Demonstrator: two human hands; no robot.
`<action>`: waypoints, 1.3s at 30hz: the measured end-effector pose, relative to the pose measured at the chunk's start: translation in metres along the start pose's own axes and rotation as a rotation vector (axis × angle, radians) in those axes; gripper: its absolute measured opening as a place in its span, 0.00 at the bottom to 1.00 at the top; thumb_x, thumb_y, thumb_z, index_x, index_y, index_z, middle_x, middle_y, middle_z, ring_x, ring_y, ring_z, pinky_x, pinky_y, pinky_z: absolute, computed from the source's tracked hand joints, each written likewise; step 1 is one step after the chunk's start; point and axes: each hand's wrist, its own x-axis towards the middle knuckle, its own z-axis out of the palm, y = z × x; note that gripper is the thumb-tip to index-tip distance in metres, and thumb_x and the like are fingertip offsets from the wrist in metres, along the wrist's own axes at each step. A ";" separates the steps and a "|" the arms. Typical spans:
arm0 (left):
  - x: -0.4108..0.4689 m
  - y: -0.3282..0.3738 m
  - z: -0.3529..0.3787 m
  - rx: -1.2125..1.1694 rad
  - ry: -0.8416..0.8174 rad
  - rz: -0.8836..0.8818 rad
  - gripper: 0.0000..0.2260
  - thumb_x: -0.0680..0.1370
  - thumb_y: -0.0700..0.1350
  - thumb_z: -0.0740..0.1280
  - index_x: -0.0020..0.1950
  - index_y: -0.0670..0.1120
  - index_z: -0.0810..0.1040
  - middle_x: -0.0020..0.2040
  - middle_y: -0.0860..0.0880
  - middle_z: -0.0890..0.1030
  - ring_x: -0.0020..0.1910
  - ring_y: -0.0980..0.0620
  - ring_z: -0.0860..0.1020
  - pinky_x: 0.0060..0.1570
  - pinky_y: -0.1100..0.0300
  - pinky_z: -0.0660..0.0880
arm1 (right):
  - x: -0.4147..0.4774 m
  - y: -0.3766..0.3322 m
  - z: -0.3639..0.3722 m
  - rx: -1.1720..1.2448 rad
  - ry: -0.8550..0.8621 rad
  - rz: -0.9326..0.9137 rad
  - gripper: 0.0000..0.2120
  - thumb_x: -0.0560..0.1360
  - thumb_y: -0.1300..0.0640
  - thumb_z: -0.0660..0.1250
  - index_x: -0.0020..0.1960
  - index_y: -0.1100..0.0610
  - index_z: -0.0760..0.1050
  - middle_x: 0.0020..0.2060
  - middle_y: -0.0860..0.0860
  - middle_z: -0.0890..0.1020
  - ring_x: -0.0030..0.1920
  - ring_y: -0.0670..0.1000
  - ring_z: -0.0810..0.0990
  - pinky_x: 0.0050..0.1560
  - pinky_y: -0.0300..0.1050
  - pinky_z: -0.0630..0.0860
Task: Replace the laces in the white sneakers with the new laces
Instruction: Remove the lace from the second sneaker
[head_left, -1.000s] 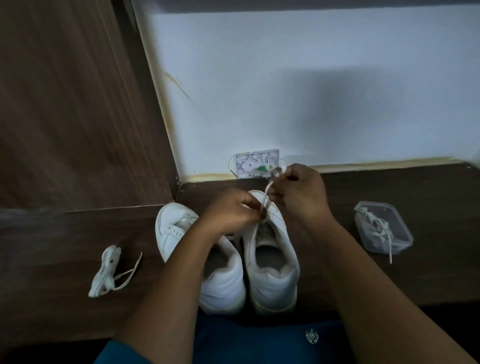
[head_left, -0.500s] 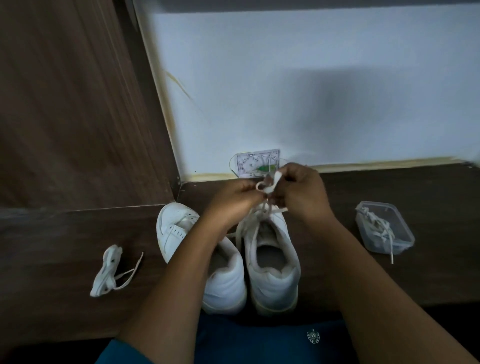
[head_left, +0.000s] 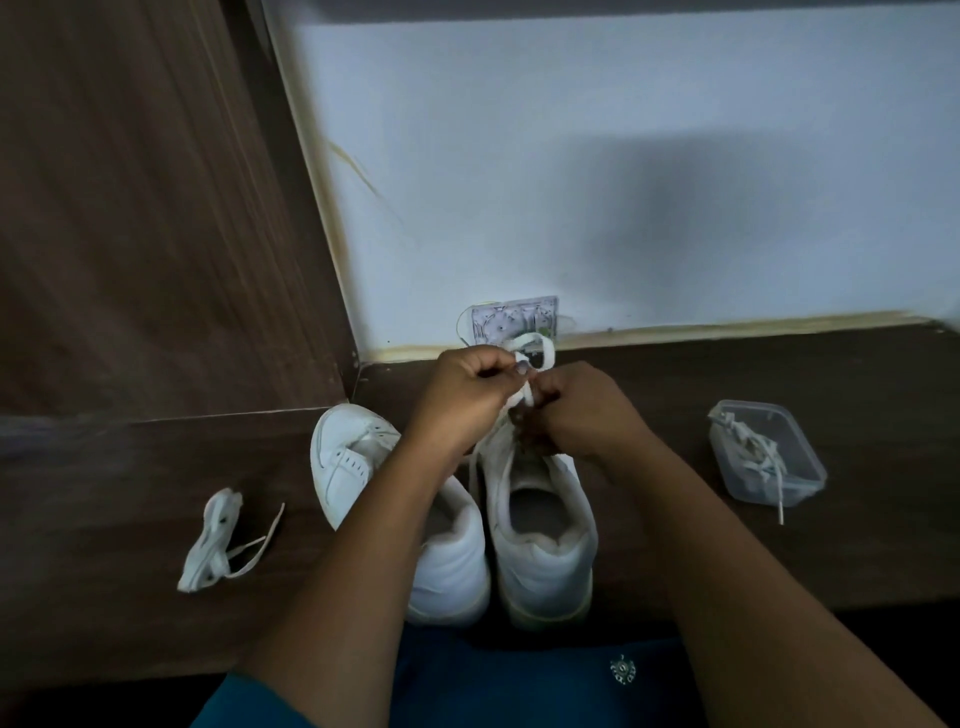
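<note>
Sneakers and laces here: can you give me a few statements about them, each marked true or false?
The left hand and the right hand both pinch a lace over the sneakers. True.
A clear container holding laces sits right of the sneakers. True.
The container is closed with a lid. False: it is open, and a lace end hangs over its rim.
Nothing lies left of the sneakers. False: a loose lace bundle lies there.

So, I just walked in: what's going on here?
A person is working on the right sneaker: left hand and right hand both pinch its white lace above it. The left sneaker stands beside it. A lace bundle lies on the table at left; a clear tub with more laces sits at right.
</note>
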 end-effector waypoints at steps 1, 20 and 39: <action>0.000 -0.002 -0.002 0.047 -0.024 -0.053 0.08 0.75 0.33 0.66 0.42 0.46 0.78 0.31 0.56 0.77 0.29 0.65 0.73 0.32 0.70 0.68 | 0.001 0.000 0.000 -0.002 0.014 0.008 0.07 0.70 0.61 0.71 0.36 0.64 0.80 0.36 0.62 0.83 0.42 0.61 0.82 0.49 0.59 0.78; -0.006 -0.006 -0.006 0.716 -0.342 -0.037 0.06 0.69 0.40 0.69 0.44 0.48 0.80 0.39 0.51 0.79 0.38 0.54 0.77 0.37 0.62 0.71 | 0.002 0.002 -0.013 0.079 0.275 0.055 0.20 0.73 0.63 0.68 0.64 0.58 0.70 0.41 0.46 0.75 0.43 0.45 0.73 0.37 0.32 0.67; 0.008 -0.016 -0.015 0.294 0.051 0.026 0.06 0.74 0.44 0.67 0.38 0.54 0.77 0.35 0.51 0.78 0.36 0.51 0.77 0.44 0.55 0.74 | -0.001 -0.003 -0.011 0.319 -0.179 0.053 0.05 0.76 0.62 0.63 0.43 0.56 0.76 0.27 0.53 0.79 0.22 0.45 0.71 0.25 0.37 0.60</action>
